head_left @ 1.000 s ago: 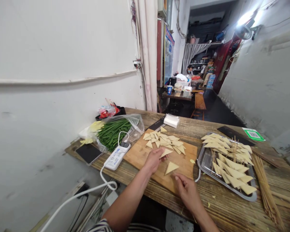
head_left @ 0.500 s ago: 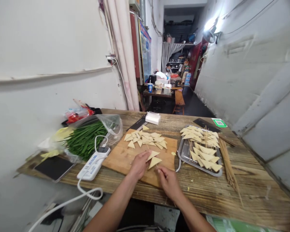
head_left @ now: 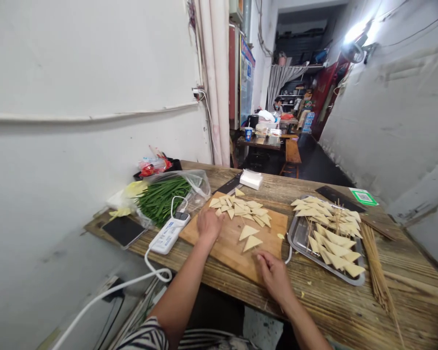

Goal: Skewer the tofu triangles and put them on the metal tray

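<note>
My right hand (head_left: 275,276) is closed in a pinch on a thin bamboo skewer, low over the right front of the cutting board (head_left: 226,248). Two pale, flat triangles, which look like tofu sheet (head_left: 252,242), are threaded on that skewer. At the left edge of a heap of loose triangles (head_left: 243,208) is my left hand (head_left: 209,226). Its fingers are loosely bent and apart, with their tips partly hidden, and I see nothing held in them. To the right, a metal tray (head_left: 295,238) bears several filled skewers (head_left: 337,250).
Bare bamboo skewers (head_left: 377,267) lie right of the tray. On the left are a power strip (head_left: 171,233), a bag of green chives (head_left: 164,197) and a dark tablet-like slab (head_left: 123,231). A knife (head_left: 229,184) and tissue pack (head_left: 251,179) lie behind the board. A person sits far back.
My left hand has let go of the skewered triangles and moved left to the heap. My right hand still holds the skewer. The view has swung left.
</note>
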Available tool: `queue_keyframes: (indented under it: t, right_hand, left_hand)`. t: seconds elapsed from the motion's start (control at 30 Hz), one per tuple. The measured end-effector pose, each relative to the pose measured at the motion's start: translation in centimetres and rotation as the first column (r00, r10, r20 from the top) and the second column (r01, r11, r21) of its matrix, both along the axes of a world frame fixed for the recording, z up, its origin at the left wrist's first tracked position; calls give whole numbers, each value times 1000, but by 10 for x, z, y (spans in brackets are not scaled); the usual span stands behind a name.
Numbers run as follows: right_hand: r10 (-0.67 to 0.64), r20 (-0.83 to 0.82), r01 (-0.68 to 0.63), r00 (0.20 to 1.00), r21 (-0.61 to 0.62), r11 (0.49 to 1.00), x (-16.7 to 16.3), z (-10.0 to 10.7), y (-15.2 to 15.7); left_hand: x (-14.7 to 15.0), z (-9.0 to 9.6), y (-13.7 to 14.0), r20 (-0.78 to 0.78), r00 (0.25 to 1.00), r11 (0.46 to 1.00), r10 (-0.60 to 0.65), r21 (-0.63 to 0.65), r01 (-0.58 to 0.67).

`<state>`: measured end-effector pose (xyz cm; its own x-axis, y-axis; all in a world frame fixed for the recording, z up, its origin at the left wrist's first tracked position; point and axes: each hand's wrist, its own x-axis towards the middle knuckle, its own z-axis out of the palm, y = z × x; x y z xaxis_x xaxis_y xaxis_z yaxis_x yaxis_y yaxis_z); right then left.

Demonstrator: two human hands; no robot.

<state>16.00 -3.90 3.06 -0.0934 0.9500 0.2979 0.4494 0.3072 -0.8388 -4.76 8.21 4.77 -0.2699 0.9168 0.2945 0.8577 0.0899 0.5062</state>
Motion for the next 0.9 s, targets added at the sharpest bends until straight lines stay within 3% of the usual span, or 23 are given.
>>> queue_keyframes:
  t: [0.07, 0.13, 0.23, 0.3, 0.37, 0.47, 0.53, 0.6, 0.67, 0.9]
  right_hand:
    - [-4, 6, 4, 1000, 0, 1000, 0, 0, 0]
    - [-9, 11, 9, 1000, 0, 1000, 1, 0, -1]
    - [-11, 16, 11, 1000, -3, 1000, 1, 0, -2]
    - [-9, 16, 9, 1000, -6, 1000, 1, 0, -2]
    - [-1, 16, 1, 1000, -6, 1000, 1, 0, -3]
    - [19, 15, -19, 1000, 0, 1000, 1, 1, -4]
    - [35, 16, -35, 999, 3, 999, 2, 1, -4]
    - [49, 17, -49, 999, 2, 999, 2, 1, -4]
    - [57, 18, -57, 998, -1, 998, 3, 0, -3]
    - [71, 22, -71, 997, -12, 997, 3, -3, -2]
  left_hand:
    - [-1, -3, 7, -65, 997, 998, 45, -29, -47]
    - [0, -6, 11, -25, 998, 997, 51, -55, -52]
    - [1, -10, 11, 150, 988, 999, 32, -32, -28]
    - [3, -10, 7, 335, 942, 1000, -20, 30, 10]
    - [5, -10, 2, 566, 814, 992, -128, 88, 95]
    - [10, -8, -6, 851, 465, 959, -244, 139, 247]
    - [12, -8, -9, 949, 233, 940, -212, 132, 315]
    - [14, -7, -11, 988, 79, 934, -135, 100, 344]
    - [16, -8, -11, 996, 11, 935, -85, 76, 347]
    - [23, -8, -13, 998, -65, 930, -19, 41, 365]
